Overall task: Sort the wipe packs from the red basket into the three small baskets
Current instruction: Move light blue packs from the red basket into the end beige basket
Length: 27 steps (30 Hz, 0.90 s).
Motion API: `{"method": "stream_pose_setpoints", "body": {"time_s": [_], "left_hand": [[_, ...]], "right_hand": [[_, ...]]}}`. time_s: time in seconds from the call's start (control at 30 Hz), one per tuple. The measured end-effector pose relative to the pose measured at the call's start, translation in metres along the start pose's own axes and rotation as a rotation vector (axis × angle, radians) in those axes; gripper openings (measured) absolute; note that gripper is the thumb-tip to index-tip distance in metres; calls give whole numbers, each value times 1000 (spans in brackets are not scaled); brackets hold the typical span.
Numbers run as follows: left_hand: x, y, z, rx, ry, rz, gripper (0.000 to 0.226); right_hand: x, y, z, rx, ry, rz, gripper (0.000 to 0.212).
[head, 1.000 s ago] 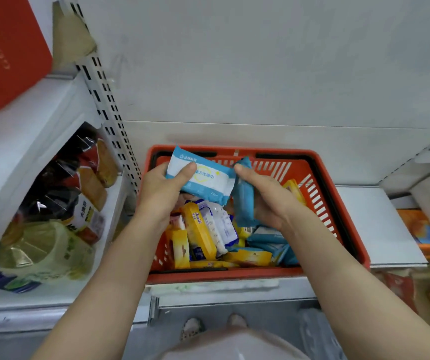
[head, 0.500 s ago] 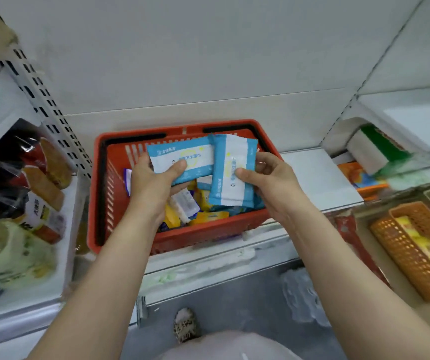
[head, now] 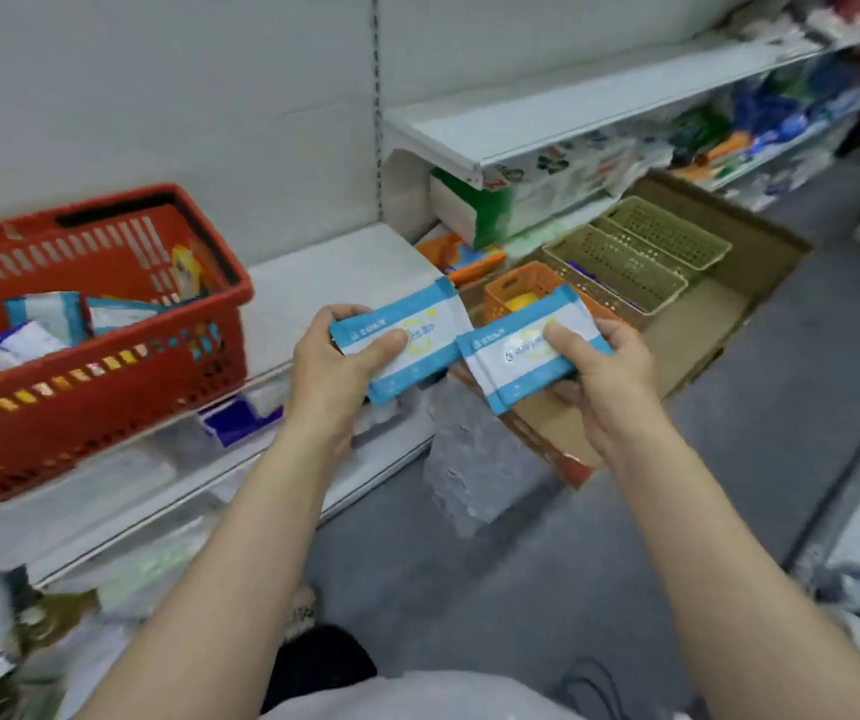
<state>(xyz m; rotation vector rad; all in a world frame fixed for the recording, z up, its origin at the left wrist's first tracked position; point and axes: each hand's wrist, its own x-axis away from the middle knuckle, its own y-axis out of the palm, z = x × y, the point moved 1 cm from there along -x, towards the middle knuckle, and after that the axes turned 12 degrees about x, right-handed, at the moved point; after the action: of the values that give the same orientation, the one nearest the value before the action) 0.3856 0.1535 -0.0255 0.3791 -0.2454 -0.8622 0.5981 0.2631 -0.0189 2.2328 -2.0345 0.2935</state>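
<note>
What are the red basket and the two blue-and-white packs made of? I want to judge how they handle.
Red basket: apparently rigid moulded plastic, judging by its slotted walls and even colour.

Pack in the left hand and pack in the right hand: probably soft plastic film, smooth with a slight sheen and printed; crimped blue end seams show. Contents not visible.

White shelf [head: 323,272] ran left to centre frame; red basket [head: 100,324] sat on it, far left. Cardboard box [head: 719,314] on grey floor [head: 573,537], centre right, held three small baskets [head: 620,267].
</note>
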Motion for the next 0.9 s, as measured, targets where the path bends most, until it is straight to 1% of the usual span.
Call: {"method": "stream_pose_setpoints", "body": {"time_s": [0.07, 0.13, 0.23, 0.37, 0.4, 0.47, 0.57, 0.63, 0.77, 0.9], "left_hand": [[19, 36, -24, -21, -59, -39, 34], [31, 65, -44, -54, -99, -77, 34], [34, 101, -66, -120, -139, -118, 36], [18, 153, -91, -199, -127, -201, 38], [12, 168, -99, -211, -121, -228, 38], [-1, 200, -119, -211, -144, -265, 37], [-28, 252, -152, -185, -206, -281, 40], [-49, 291, -170, -156, -245, -274, 37], [-89, 364, -194, -168, -282, -277, 31], [-126, 422, -211, -189, -310, -344, 31]], "right_hand": [[1, -54, 12, 8, 58, 96, 23], [0, -98, 22, -22, 98, 176, 23], [-6, -144, 29, -24, 99, 242, 24], [-29, -191, 33, -48, 75, 249, 50], [-37, -202, 34, -56, 67, 243, 51], [-59, -226, 34, -46, 70, 254, 45], [-102, -265, 32, -28, 81, 313, 34], [-138, -291, 25, -9, 104, 344, 33], [-206, -330, 9, 47, 169, 326, 32], [-265, -354, 1, 41, 177, 288, 30]]}}
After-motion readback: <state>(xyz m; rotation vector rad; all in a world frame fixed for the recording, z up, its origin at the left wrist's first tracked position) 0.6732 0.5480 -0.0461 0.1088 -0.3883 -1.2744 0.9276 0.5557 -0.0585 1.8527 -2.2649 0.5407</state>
